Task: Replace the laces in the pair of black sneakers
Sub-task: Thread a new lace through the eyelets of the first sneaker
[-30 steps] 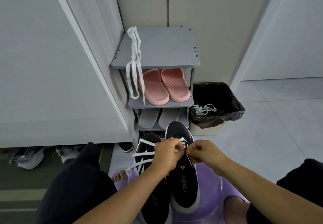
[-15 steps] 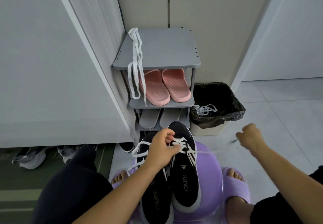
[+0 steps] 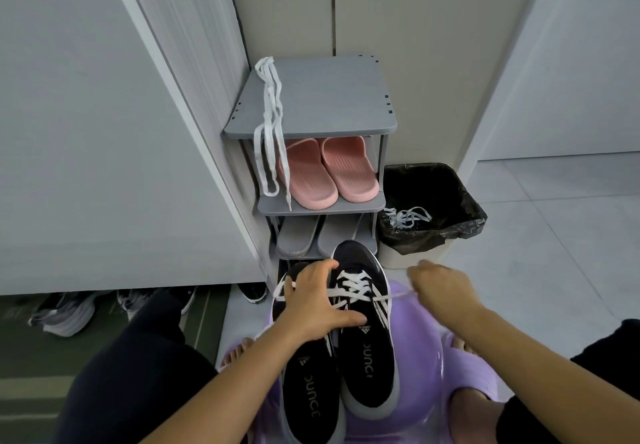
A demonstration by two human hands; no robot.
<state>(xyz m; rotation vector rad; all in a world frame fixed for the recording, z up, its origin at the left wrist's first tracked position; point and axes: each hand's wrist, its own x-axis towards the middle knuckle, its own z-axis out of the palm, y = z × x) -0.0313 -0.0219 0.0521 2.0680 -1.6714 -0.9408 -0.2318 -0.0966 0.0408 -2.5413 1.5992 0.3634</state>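
Pale floor tiles (image 3: 554, 235) and grey doors (image 3: 104, 132) close in a narrow entry corner. Both black sneakers lie side by side on a purple stool (image 3: 419, 357), toes towards its far edge. The laced sneaker (image 3: 367, 346) sits nearer the right edge, with a white lace (image 3: 353, 286) crossed through its eyelets. The left hand (image 3: 311, 301) lies spread across both shoes, pressing them down, and covers the front of the other sneaker (image 3: 308, 395), where white lace shows loose beside it. The right hand (image 3: 440, 287) is out past the stool's right edge, well apart from the left, pinching one end of the lace and drawing it taut. This looks like the tightening stage on this shoe. The next move probably calls for evening the two ends, then seeing to the other sneaker. Spare laces (image 3: 270, 132) hang over the left edge of the rack (image 3: 329, 104), which holds pink slippers (image 3: 329, 173) above a grey pair (image 3: 298, 239). To its right a black-lined bin (image 3: 460, 232) holds old laces (image 3: 408, 216) and nothing else that I can see.
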